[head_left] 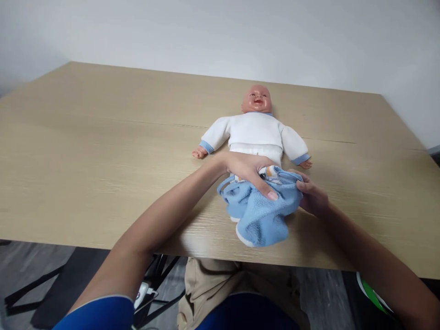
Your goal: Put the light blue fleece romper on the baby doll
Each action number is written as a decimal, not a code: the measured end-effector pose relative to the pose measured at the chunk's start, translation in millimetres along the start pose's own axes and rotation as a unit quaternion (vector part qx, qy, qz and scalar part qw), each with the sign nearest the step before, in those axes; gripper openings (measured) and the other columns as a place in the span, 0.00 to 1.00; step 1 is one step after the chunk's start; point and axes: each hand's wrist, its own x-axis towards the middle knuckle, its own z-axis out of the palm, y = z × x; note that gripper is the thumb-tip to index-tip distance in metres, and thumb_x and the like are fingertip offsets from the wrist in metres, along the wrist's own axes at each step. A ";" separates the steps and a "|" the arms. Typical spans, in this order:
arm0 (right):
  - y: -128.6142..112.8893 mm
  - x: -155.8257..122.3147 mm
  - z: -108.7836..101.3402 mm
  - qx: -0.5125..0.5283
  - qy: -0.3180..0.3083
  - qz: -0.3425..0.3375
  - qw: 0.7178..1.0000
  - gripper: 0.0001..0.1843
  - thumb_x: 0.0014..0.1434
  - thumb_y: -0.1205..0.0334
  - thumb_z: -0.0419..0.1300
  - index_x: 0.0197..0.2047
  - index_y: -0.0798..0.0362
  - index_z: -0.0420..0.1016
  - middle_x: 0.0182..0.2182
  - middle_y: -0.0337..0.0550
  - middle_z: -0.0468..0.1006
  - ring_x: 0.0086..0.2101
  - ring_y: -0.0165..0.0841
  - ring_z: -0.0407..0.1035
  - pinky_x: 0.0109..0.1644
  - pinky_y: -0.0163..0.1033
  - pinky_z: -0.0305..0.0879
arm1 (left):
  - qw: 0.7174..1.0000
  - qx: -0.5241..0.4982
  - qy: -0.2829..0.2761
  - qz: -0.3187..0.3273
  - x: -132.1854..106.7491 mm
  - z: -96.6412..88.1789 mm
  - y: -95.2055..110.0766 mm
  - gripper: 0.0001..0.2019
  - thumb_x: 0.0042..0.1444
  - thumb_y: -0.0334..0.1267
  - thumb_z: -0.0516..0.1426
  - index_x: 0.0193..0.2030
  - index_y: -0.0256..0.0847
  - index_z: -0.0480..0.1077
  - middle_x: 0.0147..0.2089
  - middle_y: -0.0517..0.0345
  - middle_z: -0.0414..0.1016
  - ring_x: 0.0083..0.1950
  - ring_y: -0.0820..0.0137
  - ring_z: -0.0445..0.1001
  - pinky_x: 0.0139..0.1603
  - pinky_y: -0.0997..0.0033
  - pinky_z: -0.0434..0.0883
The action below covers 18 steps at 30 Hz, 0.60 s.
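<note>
A baby doll (257,128) lies on its back on the table, head toward the wall, in a white top with blue cuffs. Light-blue doll pants (264,215) with white hems and a patterned patch cover its lower end. My left hand (249,168) reaches over the waist, its thumb lying on the blue cloth and its other fingers hidden behind the waistband. At the right side, my right hand (312,195) pinches the waistband edge between thumb and fingers. A blue loop of cloth sticks out at the left of the pants. The doll's legs are hidden.
The wide wooden table (103,160) has its near edge just in front of my lap and a seam across it. A pale wall (220,36) stands behind it. Below the edge are dark metal legs and a white plug-like device (141,293) with a cable.
</note>
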 end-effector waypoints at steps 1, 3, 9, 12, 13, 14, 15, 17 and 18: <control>-0.8 -0.6 -0.6 -0.007 -0.004 -0.003 1.000 0.28 0.52 0.37 0.84 0.35 0.49 0.80 0.24 0.33 0.68 0.23 0.29 0.58 0.26 0.35 0.56 | 1.000 -0.013 -0.010 -0.003 0.0 -0.2 -1.6 0.23 0.53 0.55 0.80 0.46 0.42 0.85 0.42 0.56 0.89 0.43 0.60 0.87 0.43 0.67 0.84; -3.3 -1.4 -2.0 -0.021 -0.006 -0.014 1.000 0.29 0.54 0.37 0.83 0.31 0.48 0.75 0.22 0.32 0.63 0.22 0.29 0.52 0.25 0.36 0.51 | 0.998 -0.029 -0.040 -0.024 0.4 -0.5 -3.4 0.23 0.52 0.55 0.81 0.44 0.42 0.85 0.42 0.56 0.90 0.43 0.58 0.88 0.44 0.64 0.86; -13.6 -3.9 -4.9 -0.014 0.046 -0.047 0.998 0.27 0.58 0.36 0.78 0.33 0.44 0.70 0.25 0.33 0.60 0.26 0.35 0.53 0.31 0.41 0.58 | 0.998 -0.004 -0.055 -0.025 -1.3 -1.1 -3.0 0.26 0.50 0.54 0.82 0.50 0.45 0.87 0.52 0.54 0.92 0.55 0.52 0.90 0.58 0.57 0.88; -15.6 -4.2 -4.8 -0.023 0.042 -0.031 0.998 0.24 0.58 0.36 0.78 0.38 0.44 0.75 0.28 0.36 0.69 0.29 0.38 0.64 0.36 0.43 0.66 | 0.999 -0.001 -0.039 -0.014 -5.0 -1.5 -2.9 0.27 0.50 0.55 0.82 0.52 0.44 0.87 0.55 0.53 0.92 0.59 0.50 0.89 0.62 0.55 0.87; -16.3 -4.1 -3.9 -0.034 0.033 -0.019 0.999 0.25 0.57 0.36 0.78 0.41 0.44 0.78 0.30 0.38 0.75 0.32 0.40 0.69 0.39 0.45 0.70 | 1.000 -0.002 -0.029 -0.007 -6.1 -1.6 -2.9 0.28 0.51 0.55 0.82 0.54 0.44 0.87 0.55 0.53 0.92 0.60 0.51 0.89 0.64 0.55 0.87; -17.1 -4.0 -2.5 -0.045 0.021 -0.005 0.999 0.26 0.56 0.35 0.79 0.45 0.45 0.81 0.34 0.41 0.80 0.36 0.43 0.75 0.43 0.47 0.73 | 1.000 -0.003 -0.018 0.002 -7.1 -1.6 -2.8 0.30 0.51 0.56 0.81 0.56 0.44 0.87 0.56 0.53 0.91 0.61 0.51 0.89 0.65 0.56 0.86; -18.0 -3.9 -0.6 -0.054 0.009 0.007 0.998 0.28 0.55 0.34 0.79 0.47 0.45 0.82 0.39 0.44 0.84 0.40 0.46 0.78 0.46 0.48 0.75 | 1.000 -0.004 -0.005 0.013 -8.0 -1.5 -2.7 0.32 0.51 0.56 0.81 0.59 0.44 0.86 0.56 0.54 0.91 0.62 0.51 0.88 0.66 0.58 0.85; -19.4 -4.0 3.3 -0.060 -0.008 0.023 0.998 0.31 0.54 0.33 0.80 0.51 0.44 0.85 0.46 0.48 0.88 0.47 0.50 0.82 0.51 0.50 0.77 | 0.999 -0.010 0.018 0.029 -9.1 -0.8 -2.0 0.39 0.49 0.58 0.82 0.65 0.45 0.84 0.56 0.54 0.91 0.62 0.51 0.88 0.66 0.59 0.85; -19.6 -4.2 4.7 -0.057 -0.014 0.027 0.998 0.31 0.54 0.33 0.80 0.52 0.44 0.86 0.48 0.49 0.89 0.50 0.51 0.83 0.53 0.51 0.78 | 0.999 -0.016 0.026 0.033 -9.5 -0.2 -1.6 0.41 0.48 0.58 0.82 0.67 0.45 0.83 0.56 0.54 0.91 0.62 0.51 0.88 0.67 0.59 0.84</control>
